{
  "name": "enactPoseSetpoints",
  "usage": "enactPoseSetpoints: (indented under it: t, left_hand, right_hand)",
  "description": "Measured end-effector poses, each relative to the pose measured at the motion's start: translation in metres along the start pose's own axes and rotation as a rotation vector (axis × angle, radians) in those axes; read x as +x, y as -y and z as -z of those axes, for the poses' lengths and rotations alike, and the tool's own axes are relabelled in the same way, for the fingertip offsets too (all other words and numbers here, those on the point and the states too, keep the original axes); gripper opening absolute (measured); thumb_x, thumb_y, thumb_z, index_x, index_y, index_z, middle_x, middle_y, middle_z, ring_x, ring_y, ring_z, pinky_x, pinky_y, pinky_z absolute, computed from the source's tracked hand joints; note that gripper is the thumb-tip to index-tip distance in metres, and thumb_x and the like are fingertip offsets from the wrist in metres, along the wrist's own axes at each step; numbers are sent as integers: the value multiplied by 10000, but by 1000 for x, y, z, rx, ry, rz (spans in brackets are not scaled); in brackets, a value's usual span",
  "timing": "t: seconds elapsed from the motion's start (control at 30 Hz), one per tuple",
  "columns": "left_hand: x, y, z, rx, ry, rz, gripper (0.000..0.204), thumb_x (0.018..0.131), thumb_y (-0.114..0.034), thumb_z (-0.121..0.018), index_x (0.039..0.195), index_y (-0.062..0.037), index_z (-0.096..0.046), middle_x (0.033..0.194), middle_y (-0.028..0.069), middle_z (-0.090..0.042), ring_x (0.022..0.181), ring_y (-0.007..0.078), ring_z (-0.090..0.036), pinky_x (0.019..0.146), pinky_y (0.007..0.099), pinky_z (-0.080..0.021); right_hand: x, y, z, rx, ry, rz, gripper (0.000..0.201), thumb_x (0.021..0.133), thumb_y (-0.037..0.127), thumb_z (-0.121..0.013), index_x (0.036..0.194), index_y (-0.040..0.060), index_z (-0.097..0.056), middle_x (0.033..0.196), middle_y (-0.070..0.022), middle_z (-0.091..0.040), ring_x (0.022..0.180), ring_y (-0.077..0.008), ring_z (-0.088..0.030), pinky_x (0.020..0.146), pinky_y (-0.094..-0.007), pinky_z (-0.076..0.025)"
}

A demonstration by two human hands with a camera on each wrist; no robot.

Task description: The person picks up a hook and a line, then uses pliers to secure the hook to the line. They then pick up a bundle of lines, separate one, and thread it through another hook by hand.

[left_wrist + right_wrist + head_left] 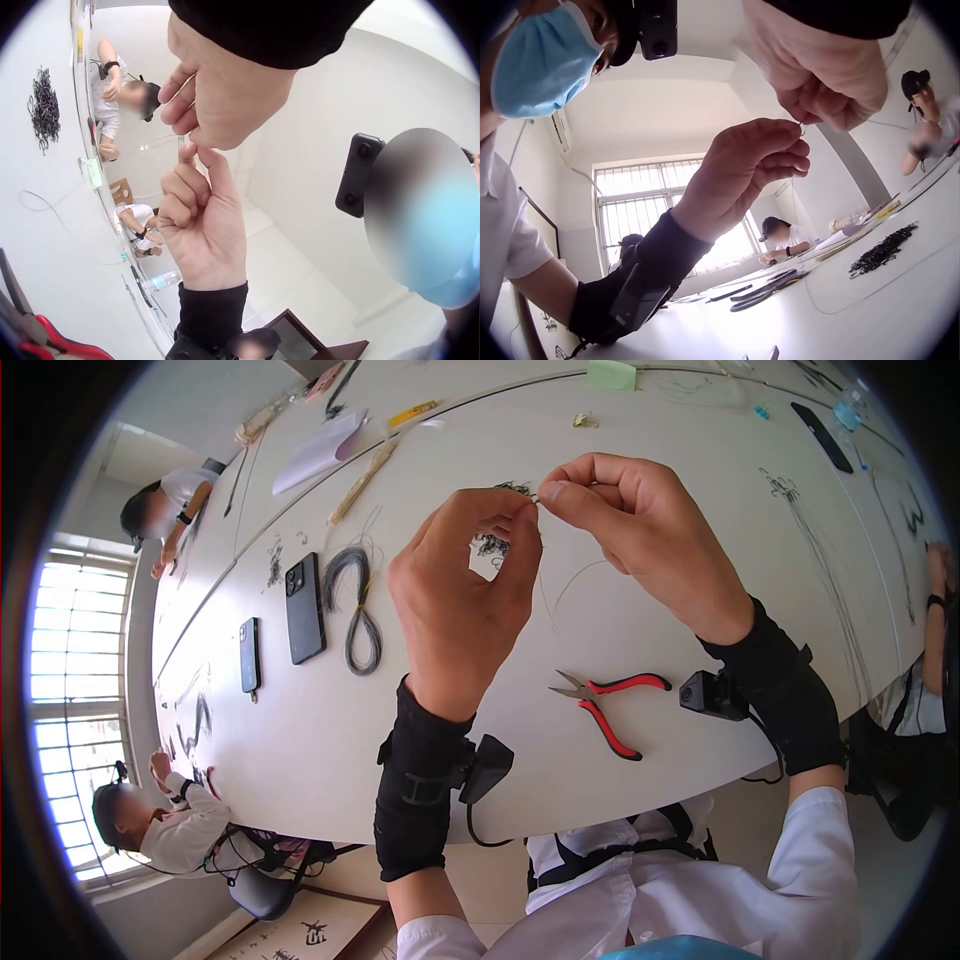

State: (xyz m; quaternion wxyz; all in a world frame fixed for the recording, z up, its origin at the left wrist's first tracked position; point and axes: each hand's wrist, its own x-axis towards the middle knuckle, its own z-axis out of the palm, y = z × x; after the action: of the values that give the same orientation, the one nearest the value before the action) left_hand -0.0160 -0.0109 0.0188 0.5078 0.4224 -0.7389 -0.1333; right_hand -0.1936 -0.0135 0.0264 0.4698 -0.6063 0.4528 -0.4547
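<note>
Thumb and forefinger of the left hand (455,595) pinch a tiny thin wire piece (803,130). Close against them, the right hand (650,545) pinches at the same piece with its own thumb and forefinger, its other fingers curled. Both hands are raised above the white table (480,780). Partly hidden behind the left hand in the head view is a pile of small dark wire pieces (883,250). Red-handled pliers (610,732) lie below the hands with their jaws apart. The exact shape of the pinched piece is too small to tell.
Left of the hands lie a coiled wire bundle (365,625), a large phone (306,610) and a smaller phone (249,655). A yellow-handled tool (412,413), paper (318,452) and long wires (825,575) are farther out. Other people sit around the table.
</note>
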Motion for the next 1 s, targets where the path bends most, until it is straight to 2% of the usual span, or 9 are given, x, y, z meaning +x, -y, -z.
enactPoseSetpoints:
  t: [0.07, 0.27, 0.43, 0.53, 0.63, 0.73, 0.83, 0.87, 1.0]
  left_hand:
    - [-1, 6, -4, -90, -35, 39, 99, 857, 6, -745, 921, 1, -669, 837, 85, -738, 735, 162, -712, 705, 260, -553]
    - [2, 0, 0, -296, -50, 218, 79, 888, -18, -731, 919, 21, -669, 820, 74, -739, 774, 131, -703, 769, 267, -558]
    - [3, 0, 3, -287, -53, 244, 76, 900, -27, -720, 923, 27, -671, 822, 74, -740, 770, 125, -698, 776, 265, -556]
    - [3, 2, 2, -220, -61, 191, 70, 895, -19, -717, 928, 18, -669, 812, 77, -733, 749, 131, -697, 747, 267, -554]
    - [2, 8, 2, -59, -14, 33, 85, 872, 9, -715, 933, -1, -656, 811, 83, -716, 724, 159, -694, 710, 280, -548]
    - [1, 7, 1, 35, 66, -57, 136, 839, 41, -712, 936, -16, -637, 825, 90, -696, 711, 191, -686, 681, 295, -544]
    - [1, 3, 0, 14, 129, -63, 166, 819, 45, -728, 948, -14, -641, 852, 86, -705, 733, 184, -690, 682, 284, -542]
    - [1, 2, 0, 10, 144, -59, 149, 833, 26, -739, 955, -9, -659, 852, 80, -720, 751, 166, -700, 699, 272, -541]
    - [1, 0, 1, -31, 163, -49, 122, 862, 17, -742, 962, 8, -673, 863, 64, -736, 789, 126, -704, 767, 251, -544]
  right_hand:
    - [-1, 1, -1, 14, 16, -6, 278, 981, 266, -658, 1027, -4, -702, 654, 34, -582, 559, -23, -455, 502, -207, -341]
    - [-2, -1, -7, 18, 19, 52, 238, 989, 234, -654, 1026, 2, -686, 658, 35, -590, 570, -25, -471, 512, -207, -358]
    - [-6, -1, -12, -26, 23, 97, 169, 1007, 177, -642, 1055, 16, -665, 694, 79, -543, 605, -9, -413, 557, -213, -345]
    - [-10, 8, -10, -201, 4, 153, 118, 980, 137, -668, 1029, 30, -669, 673, 44, -529, 593, -36, -431, 559, -231, -363]
    - [-8, 4, -8, -566, -102, 479, 122, 932, 126, -705, 1000, 33, -666, 712, -58, -598, 577, -154, -531, 584, -277, -465]
    - [-1, 2, -2, -631, -134, 646, 114, 918, 115, -722, 968, 32, -662, 711, -70, -580, 577, -191, -521, 593, -301, -468]
    - [2, 6, 8, -538, -49, 518, 106, 929, 116, -713, 955, 26, -663, 698, -68, -570, 579, -176, -507, 595, -296, -457]
    - [2, 10, 13, -490, 32, 344, 69, 961, 89, -688, 977, 24, -673, 810, -3, -608, 683, -80, -517, 635, -253, -439]
    - [13, -2, 22, -232, 144, 208, 212, 1011, 199, -654, 1018, -10, -688, 870, -8, -652, 800, -65, -572, 792, -226, -488]
